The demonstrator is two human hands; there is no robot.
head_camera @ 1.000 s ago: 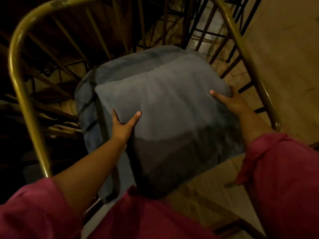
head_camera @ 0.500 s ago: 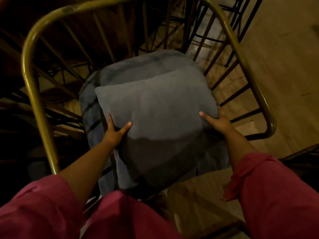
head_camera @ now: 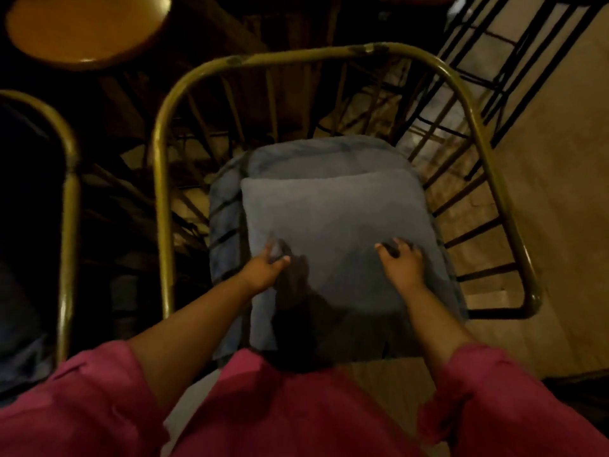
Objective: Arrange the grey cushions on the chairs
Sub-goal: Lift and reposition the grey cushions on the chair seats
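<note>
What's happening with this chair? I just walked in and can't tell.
A person in pink sleeves is setting a grey cushion on a brass-framed chair, over a bluish seat pad. The left hand and right hand both rest on the cushion's near part. It lies flat on the seat.

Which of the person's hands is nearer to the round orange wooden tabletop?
Left. The left hand lies on the grey cushion's near-left part, below the round orange wooden tabletop at top left; the right hand rests farther right.
</note>
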